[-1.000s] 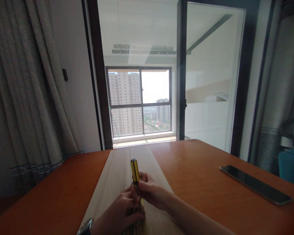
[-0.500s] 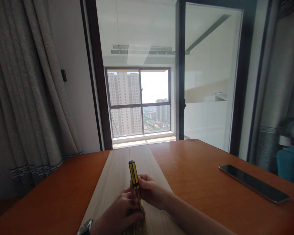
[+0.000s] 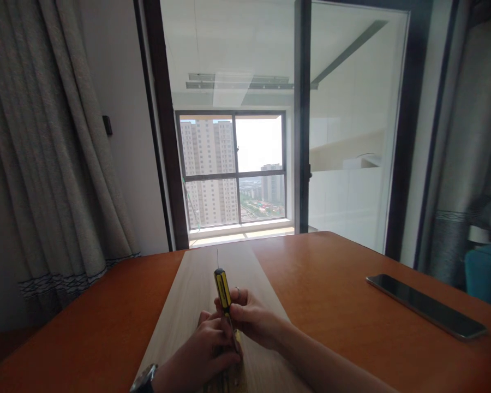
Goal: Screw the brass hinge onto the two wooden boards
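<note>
A screwdriver (image 3: 222,288) with a yellow and black handle stands nearly upright, its shaft pointing down and slightly toward me. My right hand (image 3: 253,316) pinches the lower part of that handle between thumb and fingers; a ring shows on one finger. Low beside the shaft, my left hand (image 3: 207,346) is closed, thumb and fingers near the tip. What those fingers grip is mostly hidden; a small brassy glint shows under the thumb. Beneath both hands lies a pale wood-grain board (image 3: 180,305). The screwdriver's tip cannot be made out.
The board lies lengthwise on an orange-brown table (image 3: 311,284). A dark smartphone (image 3: 425,305) rests on the table at the right. Grey curtain (image 3: 65,164) hangs at the left. Beyond the far table edge stands a dark-framed glass door (image 3: 301,136). A watch (image 3: 145,377) is on my left wrist.
My right hand has shifted its fingers on the handle, the ring finger now showing more. The screwdriver stays in almost the same place, and my left hand has hardly moved.
</note>
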`<state>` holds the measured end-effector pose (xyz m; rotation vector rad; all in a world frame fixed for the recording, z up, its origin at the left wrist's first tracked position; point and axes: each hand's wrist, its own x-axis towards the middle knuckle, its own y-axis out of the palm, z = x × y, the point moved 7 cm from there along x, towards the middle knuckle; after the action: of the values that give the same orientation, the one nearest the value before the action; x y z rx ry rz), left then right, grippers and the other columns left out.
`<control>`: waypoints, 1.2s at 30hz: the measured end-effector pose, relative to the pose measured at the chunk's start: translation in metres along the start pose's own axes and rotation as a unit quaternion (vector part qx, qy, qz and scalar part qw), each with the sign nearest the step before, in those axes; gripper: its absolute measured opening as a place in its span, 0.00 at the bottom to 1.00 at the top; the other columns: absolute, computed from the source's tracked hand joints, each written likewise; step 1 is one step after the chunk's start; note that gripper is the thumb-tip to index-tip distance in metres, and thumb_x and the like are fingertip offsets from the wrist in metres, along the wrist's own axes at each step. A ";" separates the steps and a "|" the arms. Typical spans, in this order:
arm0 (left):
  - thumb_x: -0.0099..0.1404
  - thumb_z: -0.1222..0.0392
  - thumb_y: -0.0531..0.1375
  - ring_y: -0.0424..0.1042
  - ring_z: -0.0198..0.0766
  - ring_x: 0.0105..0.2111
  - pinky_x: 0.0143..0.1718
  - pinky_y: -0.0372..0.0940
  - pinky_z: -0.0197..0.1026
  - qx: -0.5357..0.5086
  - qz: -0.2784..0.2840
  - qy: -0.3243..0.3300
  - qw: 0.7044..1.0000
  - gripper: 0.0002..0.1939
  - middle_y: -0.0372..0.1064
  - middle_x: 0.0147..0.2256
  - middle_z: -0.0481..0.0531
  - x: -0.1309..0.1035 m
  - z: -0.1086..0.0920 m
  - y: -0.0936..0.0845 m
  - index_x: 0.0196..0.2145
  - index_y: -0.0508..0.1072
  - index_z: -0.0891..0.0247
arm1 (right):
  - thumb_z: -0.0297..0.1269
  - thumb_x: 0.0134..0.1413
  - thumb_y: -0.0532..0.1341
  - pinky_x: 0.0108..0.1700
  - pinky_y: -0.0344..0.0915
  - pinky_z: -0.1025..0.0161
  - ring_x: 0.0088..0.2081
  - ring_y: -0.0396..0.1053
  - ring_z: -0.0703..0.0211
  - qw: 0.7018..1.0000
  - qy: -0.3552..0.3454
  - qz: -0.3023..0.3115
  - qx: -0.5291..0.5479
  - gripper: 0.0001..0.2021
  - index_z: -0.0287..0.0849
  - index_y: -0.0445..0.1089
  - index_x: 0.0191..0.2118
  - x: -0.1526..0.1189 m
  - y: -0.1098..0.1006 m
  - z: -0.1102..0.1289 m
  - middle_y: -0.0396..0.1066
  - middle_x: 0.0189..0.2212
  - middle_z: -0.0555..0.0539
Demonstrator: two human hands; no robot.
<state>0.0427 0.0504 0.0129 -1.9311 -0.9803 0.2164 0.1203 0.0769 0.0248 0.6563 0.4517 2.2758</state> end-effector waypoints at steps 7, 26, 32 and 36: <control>0.60 0.63 0.65 0.63 0.43 0.47 0.56 0.52 0.45 0.016 0.011 -0.032 0.999 0.02 0.73 0.40 0.50 0.000 0.004 0.002 0.31 0.79 0.61 | 0.43 0.48 0.72 0.31 0.65 0.67 0.23 0.71 0.66 1.000 -0.001 0.031 0.004 0.21 0.35 0.75 0.44 0.001 0.007 0.004 0.76 0.28 0.47; 0.62 0.64 0.63 0.66 0.43 0.48 0.56 0.54 0.43 0.005 0.011 0.005 1.000 0.04 0.75 0.44 0.49 0.002 -0.004 0.000 0.32 0.79 0.61 | 0.36 0.28 0.79 0.29 0.63 0.68 0.24 0.71 0.66 0.995 -0.008 -0.094 -0.023 0.23 0.36 0.73 0.33 -0.001 -0.013 -0.001 0.76 0.28 0.50; 0.62 0.65 0.64 0.68 0.42 0.48 0.55 0.51 0.43 0.008 0.011 0.013 1.000 0.03 0.76 0.44 0.49 0.001 -0.006 0.000 0.32 0.79 0.61 | 0.38 0.36 0.77 0.31 0.63 0.68 0.26 0.71 0.65 0.997 -0.026 -0.076 -0.018 0.23 0.36 0.74 0.40 0.001 -0.003 0.006 0.76 0.29 0.48; 0.62 0.65 0.64 0.67 0.42 0.49 0.55 0.50 0.44 0.011 0.011 0.016 1.000 0.04 0.76 0.43 0.48 0.001 -0.007 0.000 0.33 0.80 0.60 | 0.41 0.49 0.70 0.30 0.63 0.66 0.23 0.71 0.64 0.999 -0.019 -0.039 0.005 0.17 0.36 0.73 0.42 0.002 0.003 0.007 0.76 0.27 0.46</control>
<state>0.0466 0.0470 0.0173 -1.9206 -0.9328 0.2064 0.1213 0.0773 0.0322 0.6730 0.4625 2.1853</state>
